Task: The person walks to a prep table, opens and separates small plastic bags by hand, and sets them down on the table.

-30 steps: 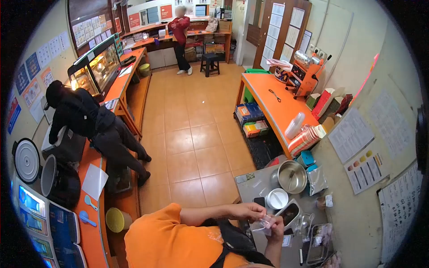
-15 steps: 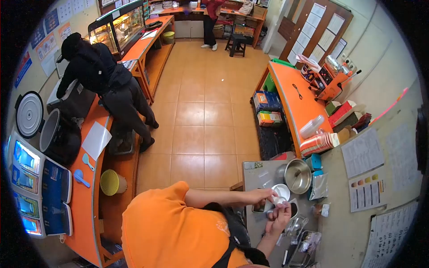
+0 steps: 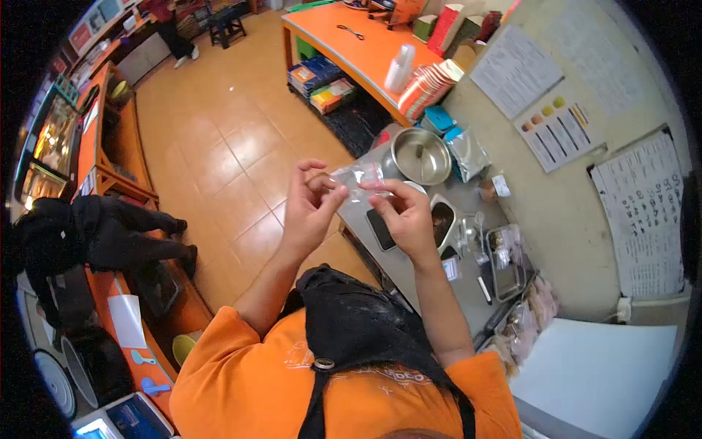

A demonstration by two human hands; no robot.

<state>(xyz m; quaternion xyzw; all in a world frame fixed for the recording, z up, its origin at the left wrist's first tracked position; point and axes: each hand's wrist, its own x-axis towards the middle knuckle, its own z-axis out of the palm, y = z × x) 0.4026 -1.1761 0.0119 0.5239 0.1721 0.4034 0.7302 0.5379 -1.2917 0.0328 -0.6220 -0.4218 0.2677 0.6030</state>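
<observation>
A small clear plastic bag (image 3: 356, 179) with a pinkish strip is stretched between my two hands, in front of my chest. My left hand (image 3: 311, 212) pinches its left side between thumb and fingers. On the other side, my right hand (image 3: 406, 219) grips the bag near the pinkish strip. Beneath and beyond the right hand, a white container (image 3: 444, 219) with dark contents sits on the grey counter. A dark rectangular object (image 3: 381, 231) lies left of it. The rim of a white bowl (image 3: 416, 187) shows partly behind my right hand.
A metal bowl (image 3: 422, 156) stands farther back, beside a silvery packet (image 3: 468, 154). To the right are a metal tray (image 3: 506, 267) and a marker (image 3: 484, 290). An orange table (image 3: 358, 44) holds stacked cups (image 3: 399, 69). A co-worker in dark clothes (image 3: 95, 234) bends at the left counter.
My view has turned to the right. Both hands have come from the white bowl on the counter to before my chest, and the clear bag is now plainly visible between them.
</observation>
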